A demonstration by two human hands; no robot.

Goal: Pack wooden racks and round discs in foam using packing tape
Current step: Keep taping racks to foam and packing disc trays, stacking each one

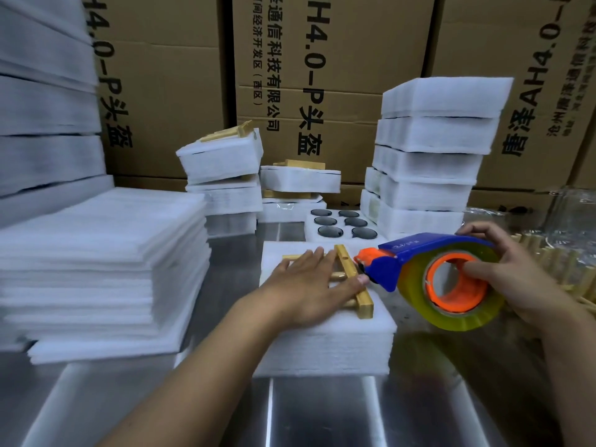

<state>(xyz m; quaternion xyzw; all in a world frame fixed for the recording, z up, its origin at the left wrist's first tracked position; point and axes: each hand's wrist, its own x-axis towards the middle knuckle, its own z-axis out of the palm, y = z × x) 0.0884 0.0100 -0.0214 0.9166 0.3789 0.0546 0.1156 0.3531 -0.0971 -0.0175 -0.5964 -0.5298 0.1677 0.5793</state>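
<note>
- Your left hand (309, 282) lies flat, fingers straight and spread, pressing on the wooden rack (346, 262); nothing is gripped.
- The wooden rack rests on top of the foam block (322, 346), which sits on the metal table (290, 414) in front of you.
- Your right hand (516, 275) holds the tape dispenser (429, 256): fingers curled over its blue housing and into the orange core of the tape roll (483, 317).
- The dispenser's orange nose is at the rack's long rail, just beside your left thumb.
- The round discs (330, 231) sit in the pockets of a foam tray (311, 238) behind the foam block.
- Foam sheets (96, 253) are stacked at left; closed foam packs (429, 175) are stacked at right rear.
- Cardboard boxes (338, 59) stand behind.
</note>
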